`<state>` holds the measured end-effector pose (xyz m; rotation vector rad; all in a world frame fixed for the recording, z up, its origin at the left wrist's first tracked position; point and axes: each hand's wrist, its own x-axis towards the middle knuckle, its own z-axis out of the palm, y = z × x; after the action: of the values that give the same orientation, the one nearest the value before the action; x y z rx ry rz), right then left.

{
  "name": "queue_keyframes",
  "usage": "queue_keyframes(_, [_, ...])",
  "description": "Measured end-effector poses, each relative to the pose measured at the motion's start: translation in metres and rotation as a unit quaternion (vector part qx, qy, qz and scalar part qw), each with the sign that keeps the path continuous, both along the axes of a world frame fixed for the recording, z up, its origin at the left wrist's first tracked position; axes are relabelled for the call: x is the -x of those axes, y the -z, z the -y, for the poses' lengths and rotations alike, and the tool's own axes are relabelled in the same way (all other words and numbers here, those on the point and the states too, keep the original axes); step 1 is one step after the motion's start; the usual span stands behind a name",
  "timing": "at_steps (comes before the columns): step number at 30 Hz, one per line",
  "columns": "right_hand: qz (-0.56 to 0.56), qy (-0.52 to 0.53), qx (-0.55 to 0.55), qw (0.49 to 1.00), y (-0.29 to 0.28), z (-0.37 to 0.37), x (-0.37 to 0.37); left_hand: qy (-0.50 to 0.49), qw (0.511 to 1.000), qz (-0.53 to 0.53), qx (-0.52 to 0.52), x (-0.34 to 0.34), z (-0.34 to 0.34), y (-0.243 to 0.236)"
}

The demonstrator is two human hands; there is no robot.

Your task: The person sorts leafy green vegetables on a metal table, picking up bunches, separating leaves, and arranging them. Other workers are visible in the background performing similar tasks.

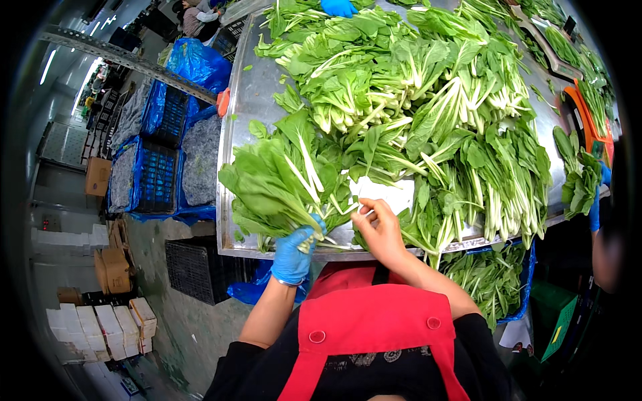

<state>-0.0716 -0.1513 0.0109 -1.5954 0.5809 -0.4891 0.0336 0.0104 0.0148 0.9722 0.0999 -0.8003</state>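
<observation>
My left hand (294, 252), in a blue glove, is closed round the stem ends of a bunch of leafy greens (267, 180) at the table's near left. The leaves of this bunch fan out up and to the left over the metal. Just right of it, my bare right hand (380, 230) pinches a thin leaf stem (345, 208) between thumb and fingertips. A white sheet (384, 192) lies partly beneath this hand and the loose greens. Beyond both hands, a large heap of the same pale-stemmed greens (374, 73) covers much of the metal table (251, 87).
Another blue-gloved hand (339, 7) reaches in at the far edge. At the right, a person's gloved arm (594, 207) is beside an orange scale (588, 117). A blue-lined crate of greens (521, 287) stands below the near edge. Blue-wrapped crates (160, 160) stand left, near a black crate (197, 267).
</observation>
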Motion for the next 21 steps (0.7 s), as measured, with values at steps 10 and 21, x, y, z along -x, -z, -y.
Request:
queue_keyframes(10, [0.066, -0.073, -0.177, 0.979, 0.009, -0.024, 0.0, 0.022, 0.993, 0.045, -0.11, 0.031, 0.02, -0.008])
queue_keyframes(21, [0.008, -0.075, -0.403, 0.912, 0.017, -0.011, 0.005, 0.004, 0.988, 0.091, -0.123, 0.042, 0.03, -0.003])
